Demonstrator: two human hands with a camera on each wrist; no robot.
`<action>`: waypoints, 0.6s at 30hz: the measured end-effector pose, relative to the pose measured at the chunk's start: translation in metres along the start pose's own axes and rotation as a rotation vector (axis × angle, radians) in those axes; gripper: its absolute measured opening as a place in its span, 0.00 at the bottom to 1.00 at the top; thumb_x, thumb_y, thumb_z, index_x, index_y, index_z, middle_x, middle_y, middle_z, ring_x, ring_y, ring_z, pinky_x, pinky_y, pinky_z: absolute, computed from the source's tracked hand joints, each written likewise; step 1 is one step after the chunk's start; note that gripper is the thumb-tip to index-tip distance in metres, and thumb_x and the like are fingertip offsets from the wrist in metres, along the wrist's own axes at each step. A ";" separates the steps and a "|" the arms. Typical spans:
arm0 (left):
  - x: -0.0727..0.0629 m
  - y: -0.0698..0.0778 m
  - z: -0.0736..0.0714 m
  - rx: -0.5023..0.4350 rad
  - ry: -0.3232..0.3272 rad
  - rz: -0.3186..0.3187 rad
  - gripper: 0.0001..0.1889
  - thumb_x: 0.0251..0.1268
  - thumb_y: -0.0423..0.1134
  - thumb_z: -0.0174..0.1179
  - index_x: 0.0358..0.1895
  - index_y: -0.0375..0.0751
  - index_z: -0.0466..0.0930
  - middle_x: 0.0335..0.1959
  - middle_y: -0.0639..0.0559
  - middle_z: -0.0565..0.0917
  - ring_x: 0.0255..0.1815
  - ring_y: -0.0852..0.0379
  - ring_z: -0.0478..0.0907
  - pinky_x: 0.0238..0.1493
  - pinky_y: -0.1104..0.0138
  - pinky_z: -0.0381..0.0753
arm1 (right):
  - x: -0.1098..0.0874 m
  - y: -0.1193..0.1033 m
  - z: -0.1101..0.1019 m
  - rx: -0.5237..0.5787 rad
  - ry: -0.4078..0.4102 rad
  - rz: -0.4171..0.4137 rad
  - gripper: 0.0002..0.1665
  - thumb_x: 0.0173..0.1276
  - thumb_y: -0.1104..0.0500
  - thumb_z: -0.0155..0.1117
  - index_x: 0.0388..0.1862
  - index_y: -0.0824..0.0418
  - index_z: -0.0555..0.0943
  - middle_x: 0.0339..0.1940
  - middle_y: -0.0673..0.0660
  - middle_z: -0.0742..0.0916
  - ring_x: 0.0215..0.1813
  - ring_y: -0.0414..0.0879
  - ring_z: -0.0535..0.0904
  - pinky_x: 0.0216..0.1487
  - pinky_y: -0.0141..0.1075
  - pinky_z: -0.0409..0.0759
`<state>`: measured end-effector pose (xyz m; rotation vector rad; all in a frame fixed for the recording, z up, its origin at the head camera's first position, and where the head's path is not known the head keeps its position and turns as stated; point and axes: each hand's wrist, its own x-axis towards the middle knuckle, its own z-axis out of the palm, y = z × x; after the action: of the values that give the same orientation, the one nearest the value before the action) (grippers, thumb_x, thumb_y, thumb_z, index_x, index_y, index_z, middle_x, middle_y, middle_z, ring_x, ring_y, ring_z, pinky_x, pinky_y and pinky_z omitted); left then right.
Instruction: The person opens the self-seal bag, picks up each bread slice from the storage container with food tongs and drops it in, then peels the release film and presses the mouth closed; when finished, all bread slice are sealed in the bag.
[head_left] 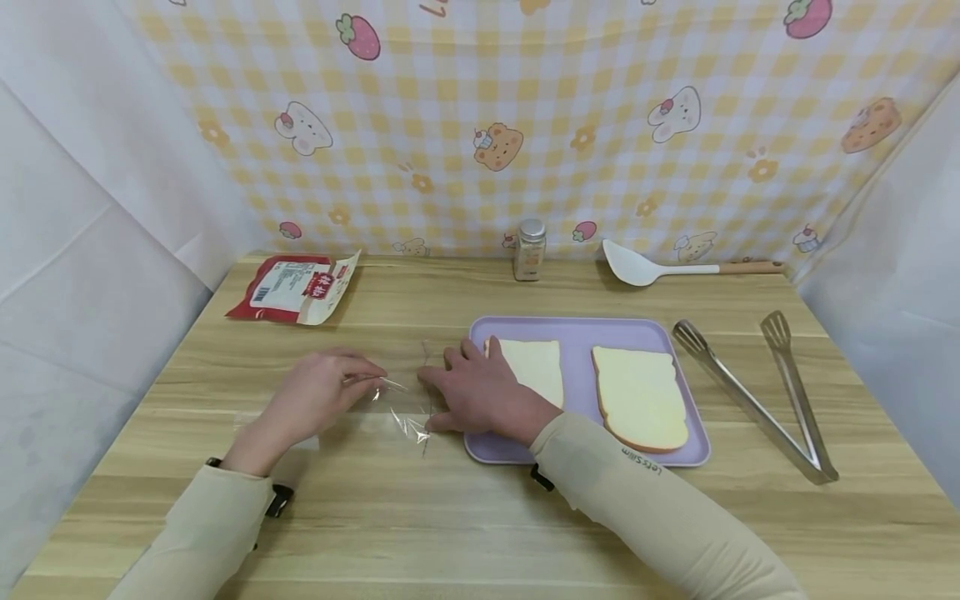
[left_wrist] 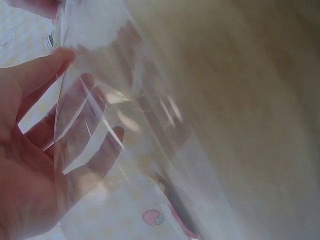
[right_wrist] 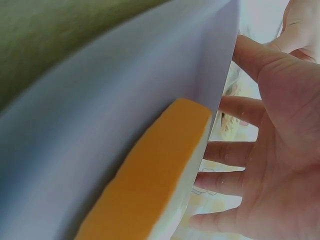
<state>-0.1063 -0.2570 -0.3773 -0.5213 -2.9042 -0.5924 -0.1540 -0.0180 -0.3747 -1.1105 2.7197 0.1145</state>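
A clear plastic bag (head_left: 408,423) lies on the table left of the lilac tray (head_left: 577,329). My left hand (head_left: 311,396) pinches its upper layer between thumb and fingertips; the clear plastic rises in front of that hand's fingers in the left wrist view. My right hand (head_left: 487,396) is spread over the tray's left edge, fingers fairly straight, its thumb and index finger beside the bag's right edge. Whether they touch the plastic I cannot tell. Partly under that hand is one bread slice (head_left: 536,367); another bread slice (head_left: 641,400) lies to its right on the tray.
A red and white food packet (head_left: 292,287) lies at back left. A spice jar (head_left: 530,250) stands behind the tray, with a white spatula (head_left: 633,265) on its right. Metal tongs (head_left: 772,425) lie spread beside the tray. A patterned curtain (head_left: 450,192) hangs behind.
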 end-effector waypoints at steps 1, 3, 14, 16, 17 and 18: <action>0.000 0.000 0.000 -0.004 0.014 0.007 0.06 0.66 0.34 0.73 0.44 0.45 0.94 0.45 0.47 0.93 0.44 0.48 0.90 0.49 0.49 0.88 | 0.000 0.000 0.000 -0.001 0.001 -0.003 0.43 0.67 0.25 0.66 0.78 0.34 0.71 0.64 0.54 0.82 0.69 0.55 0.70 0.74 0.66 0.62; -0.002 -0.001 0.000 -0.016 0.037 0.019 0.07 0.66 0.33 0.73 0.44 0.44 0.94 0.46 0.46 0.92 0.48 0.45 0.90 0.51 0.47 0.88 | 0.000 0.000 0.001 -0.005 0.002 -0.005 0.43 0.68 0.25 0.65 0.79 0.31 0.69 0.64 0.54 0.82 0.70 0.55 0.70 0.73 0.67 0.63; -0.004 0.000 -0.003 -0.096 0.144 0.010 0.05 0.66 0.31 0.72 0.43 0.40 0.94 0.44 0.47 0.92 0.47 0.45 0.90 0.48 0.48 0.88 | 0.001 -0.003 0.000 -0.018 -0.018 0.005 0.41 0.69 0.25 0.63 0.79 0.31 0.70 0.71 0.56 0.80 0.74 0.58 0.69 0.74 0.69 0.61; -0.004 0.000 -0.003 -0.102 0.156 0.007 0.06 0.65 0.30 0.72 0.43 0.40 0.94 0.44 0.47 0.92 0.47 0.45 0.90 0.48 0.48 0.88 | 0.001 -0.003 -0.001 -0.022 -0.023 0.007 0.41 0.69 0.25 0.63 0.79 0.33 0.71 0.71 0.56 0.80 0.75 0.59 0.68 0.75 0.71 0.60; -0.004 0.000 -0.004 -0.106 0.157 0.006 0.06 0.65 0.30 0.72 0.43 0.40 0.94 0.44 0.47 0.92 0.47 0.45 0.90 0.49 0.48 0.88 | 0.001 -0.003 -0.002 -0.021 -0.024 0.006 0.41 0.69 0.25 0.63 0.77 0.34 0.72 0.71 0.56 0.80 0.75 0.60 0.69 0.76 0.71 0.59; -0.004 0.000 -0.004 -0.109 0.157 0.005 0.06 0.65 0.30 0.72 0.42 0.40 0.94 0.44 0.47 0.92 0.48 0.44 0.90 0.50 0.47 0.87 | 0.002 -0.003 -0.003 -0.016 -0.024 0.004 0.39 0.69 0.25 0.64 0.75 0.36 0.74 0.70 0.56 0.80 0.75 0.60 0.69 0.76 0.72 0.58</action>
<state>-0.1025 -0.2594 -0.3741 -0.4726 -2.7339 -0.7580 -0.1535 -0.0215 -0.3725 -1.1008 2.7052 0.1499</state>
